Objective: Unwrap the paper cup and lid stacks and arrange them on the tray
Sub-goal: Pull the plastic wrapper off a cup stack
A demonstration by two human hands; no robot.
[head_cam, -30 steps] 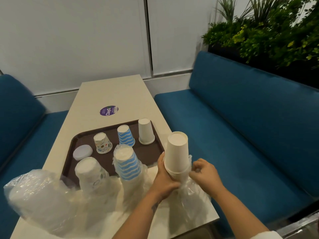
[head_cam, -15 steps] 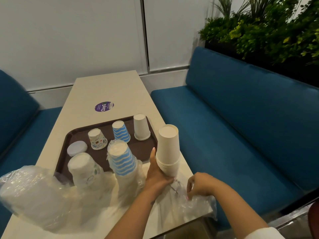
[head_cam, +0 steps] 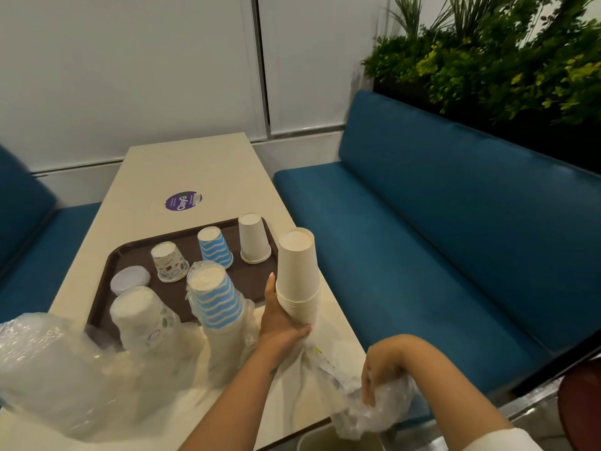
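My left hand grips the bottom of an upside-down stack of plain white cups just right of the brown tray. My right hand clutches the clear plastic wrapper pulled down off that stack, near the table's front right corner. Single cups stand upside down on the tray: a plain white cup, a blue striped cup and a patterned cup, with a white lid beside them. A blue striped stack and a patterned stack stand in loosened wrap.
A large crumpled plastic bag covers the table's near left. A purple round sticker sits on the beige table beyond the tray. Blue benches flank the table. A bin's rim shows below the front edge.
My right hand has dragged the wrapper down and away to the right, off the white stack. My left hand has kept its grip and the stack now stands bare.
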